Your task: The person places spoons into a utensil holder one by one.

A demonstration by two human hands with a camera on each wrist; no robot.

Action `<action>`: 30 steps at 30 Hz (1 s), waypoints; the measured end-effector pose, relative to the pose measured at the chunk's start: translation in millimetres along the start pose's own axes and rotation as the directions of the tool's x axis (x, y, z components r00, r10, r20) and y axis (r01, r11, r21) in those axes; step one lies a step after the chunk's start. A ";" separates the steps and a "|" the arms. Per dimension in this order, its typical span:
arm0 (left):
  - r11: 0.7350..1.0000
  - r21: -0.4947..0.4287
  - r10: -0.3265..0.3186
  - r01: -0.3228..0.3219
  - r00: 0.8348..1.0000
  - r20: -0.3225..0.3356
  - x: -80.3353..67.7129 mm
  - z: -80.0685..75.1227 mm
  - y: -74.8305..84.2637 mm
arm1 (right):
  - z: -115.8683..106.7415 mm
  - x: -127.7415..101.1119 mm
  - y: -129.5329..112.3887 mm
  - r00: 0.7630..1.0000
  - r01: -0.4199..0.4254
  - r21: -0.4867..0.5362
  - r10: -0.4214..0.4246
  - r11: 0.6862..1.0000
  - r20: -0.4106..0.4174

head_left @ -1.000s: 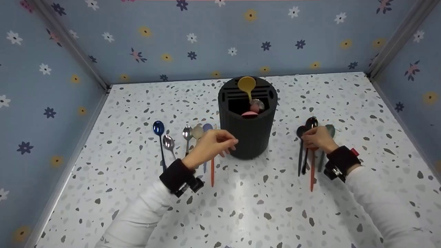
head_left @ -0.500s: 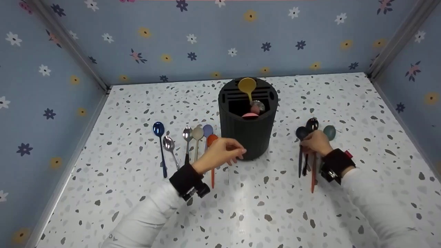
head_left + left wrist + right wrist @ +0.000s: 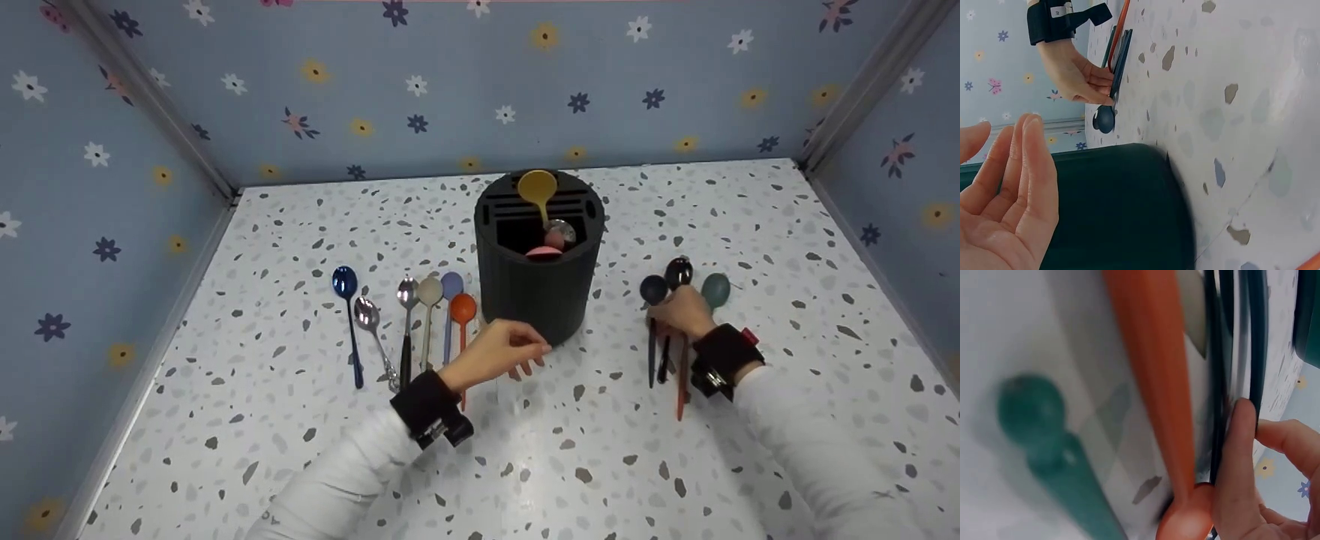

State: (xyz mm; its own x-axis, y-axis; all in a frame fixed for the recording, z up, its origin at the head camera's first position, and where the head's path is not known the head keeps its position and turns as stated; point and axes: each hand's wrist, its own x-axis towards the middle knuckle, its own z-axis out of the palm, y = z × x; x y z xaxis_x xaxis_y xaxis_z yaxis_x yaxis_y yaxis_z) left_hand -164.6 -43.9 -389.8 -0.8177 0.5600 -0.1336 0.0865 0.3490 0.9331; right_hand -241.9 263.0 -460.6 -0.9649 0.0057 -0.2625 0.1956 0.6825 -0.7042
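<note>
Left hand hovers low beside the black holder, fingers loosely extended, gripping nothing. Right hand rests knuckles-up on the tabletop, fingers curled around a dark spoon beside the orange spoon.

Centre: the tall black ribbed cylindrical holder stands right in front of my left hand, blocking the way straight ahead.
Left side: a row of spoons lies just beside my left hand, the orange plastic spoon nearest it.
Right side: my right hand sits over the dark spoons, with the green spoon just beyond it.
Between: bare speckled white desk runs between holder and right hand.
Near edge: open desk toward me.
Walls: the flowered blue panels close off back and sides.
</note>
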 end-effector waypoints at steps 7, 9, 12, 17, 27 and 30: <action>0.999 -0.041 -0.006 0.006 1.000 0.021 13.0 12.3 -25.9 | 2.8 -2.6 0.5 0.994 -0.064 0.214 0.042 0.975 0.105; 0.999 -0.045 -0.001 0.002 1.000 0.027 14.7 15.0 -29.0 | 2.9 -4.2 0.2 0.989 -0.077 0.279 0.039 0.957 0.139; 0.999 -0.054 0.008 -0.006 0.999 0.036 16.9 19.2 -30.1 | 2.3 -7.1 0.1 0.981 -0.095 0.373 0.024 0.923 0.191; 0.998 -0.069 0.004 0.000 0.998 0.055 20.9 26.7 -28.8 | 2.1 -11.2 -0.1 0.969 -0.124 0.465 0.006 0.877 0.247; 0.989 -0.140 -0.040 0.049 0.997 0.066 27.9 42.6 -28.8 | 9.8 -25.9 -7.3 0.945 -0.145 0.575 -0.059 0.805 0.321; 0.982 -0.176 -0.056 0.065 0.997 0.057 23.8 45.6 -19.4 | 13.4 -31.2 -11.6 0.938 -0.146 0.585 -0.076 0.798 0.338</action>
State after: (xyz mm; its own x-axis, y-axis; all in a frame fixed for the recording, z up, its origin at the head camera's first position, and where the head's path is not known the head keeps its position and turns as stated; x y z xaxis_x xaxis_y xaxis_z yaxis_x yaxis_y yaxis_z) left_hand -159.7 -3.0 -426.3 -0.7872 0.5818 -0.2043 -0.0687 0.2466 0.9667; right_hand -211.7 245.1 -453.0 -0.8610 -0.2931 -0.4155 0.3995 0.1158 -0.9094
